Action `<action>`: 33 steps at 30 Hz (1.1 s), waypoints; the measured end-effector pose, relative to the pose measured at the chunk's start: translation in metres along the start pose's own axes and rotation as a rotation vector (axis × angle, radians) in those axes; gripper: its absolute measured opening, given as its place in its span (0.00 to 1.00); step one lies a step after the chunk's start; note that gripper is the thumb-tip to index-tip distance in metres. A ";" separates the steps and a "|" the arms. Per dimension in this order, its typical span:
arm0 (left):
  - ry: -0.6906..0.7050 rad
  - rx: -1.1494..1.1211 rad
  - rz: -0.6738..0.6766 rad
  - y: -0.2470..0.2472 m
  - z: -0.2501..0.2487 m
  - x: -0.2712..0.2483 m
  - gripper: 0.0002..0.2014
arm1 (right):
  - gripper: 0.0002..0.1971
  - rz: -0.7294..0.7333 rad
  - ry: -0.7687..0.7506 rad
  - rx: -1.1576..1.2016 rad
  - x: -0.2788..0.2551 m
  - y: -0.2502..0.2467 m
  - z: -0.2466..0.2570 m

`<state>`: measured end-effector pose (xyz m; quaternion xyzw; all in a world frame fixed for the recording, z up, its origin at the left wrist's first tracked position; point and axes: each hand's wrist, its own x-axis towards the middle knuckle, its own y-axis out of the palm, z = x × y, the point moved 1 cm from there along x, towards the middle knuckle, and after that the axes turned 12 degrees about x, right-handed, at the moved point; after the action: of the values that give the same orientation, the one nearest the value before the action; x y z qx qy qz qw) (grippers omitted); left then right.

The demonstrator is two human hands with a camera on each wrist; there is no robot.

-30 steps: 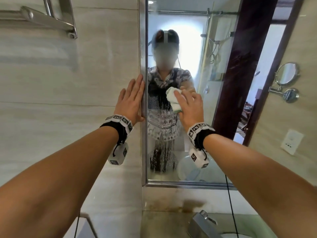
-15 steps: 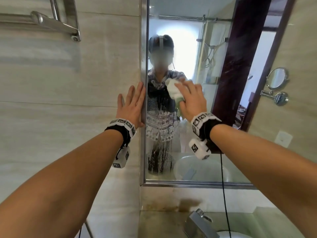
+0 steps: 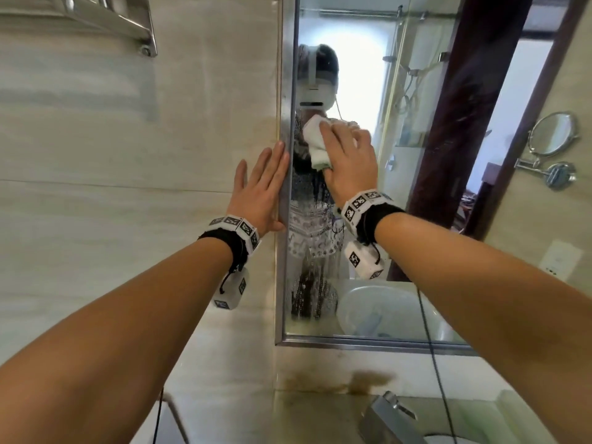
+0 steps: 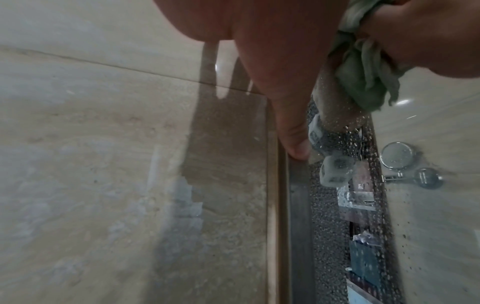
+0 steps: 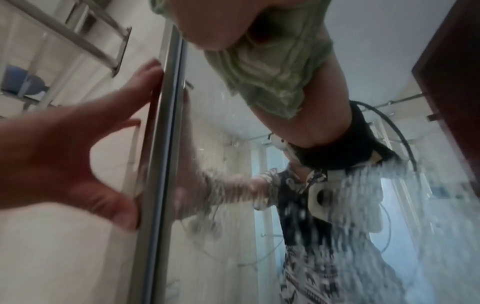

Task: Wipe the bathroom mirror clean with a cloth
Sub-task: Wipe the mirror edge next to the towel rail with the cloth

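A metal-framed mirror [image 3: 368,245] hangs on the tiled wall, with water droplets on its lower left glass. My right hand [image 3: 347,161] presses a bunched pale green cloth [image 3: 315,144] against the glass near the left frame, fingers curled over it. The cloth [image 4: 363,67] also shows in the left wrist view, and under my palm in the right wrist view as cloth [image 5: 272,74]. My left hand [image 3: 261,190] lies flat on the wall with straight fingers, its thumb [image 4: 296,144] touching the mirror frame [image 4: 298,205]. That flat left hand [image 5: 78,148] shows beside the frame [image 5: 161,144].
A chrome towel rack [image 3: 109,20] is mounted at upper left. A faucet [image 3: 387,418] and basin counter sit below the mirror. At right hang a round swivel mirror [image 3: 552,136] and a wall socket [image 3: 560,259]. A black cable [image 3: 432,363] hangs from my right wrist.
My right hand has carried the cloth up and to the left across the glass, toward the mirror's left frame. The left hand has stayed flat on the wall.
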<state>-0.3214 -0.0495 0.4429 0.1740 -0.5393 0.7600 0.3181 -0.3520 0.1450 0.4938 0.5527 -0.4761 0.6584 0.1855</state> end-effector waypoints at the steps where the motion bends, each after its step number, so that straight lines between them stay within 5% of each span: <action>1: 0.000 -0.003 -0.002 0.001 0.000 -0.001 0.79 | 0.35 0.006 -0.010 0.009 -0.007 0.006 0.004; 7: -0.021 -0.016 -0.001 -0.005 -0.004 -0.003 0.77 | 0.35 0.215 -0.139 -0.005 -0.041 0.016 0.017; 12: -0.068 0.025 0.018 0.000 -0.011 -0.015 0.68 | 0.37 0.333 -0.129 -0.031 -0.082 0.031 0.028; 17: -0.111 -0.032 0.064 -0.006 -0.021 -0.025 0.59 | 0.32 0.388 -0.308 -0.062 -0.089 0.030 0.015; 23: -0.109 -0.029 0.123 -0.016 -0.027 -0.036 0.64 | 0.31 0.587 -0.343 -0.027 -0.109 0.010 0.011; 33: -0.117 -0.055 0.177 0.010 -0.032 -0.049 0.72 | 0.35 0.016 0.159 0.026 -0.062 -0.049 -0.041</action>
<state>-0.2894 -0.0364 0.3942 0.1611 -0.5907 0.7587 0.2222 -0.3172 0.2199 0.4615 0.4972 -0.4557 0.7078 0.2100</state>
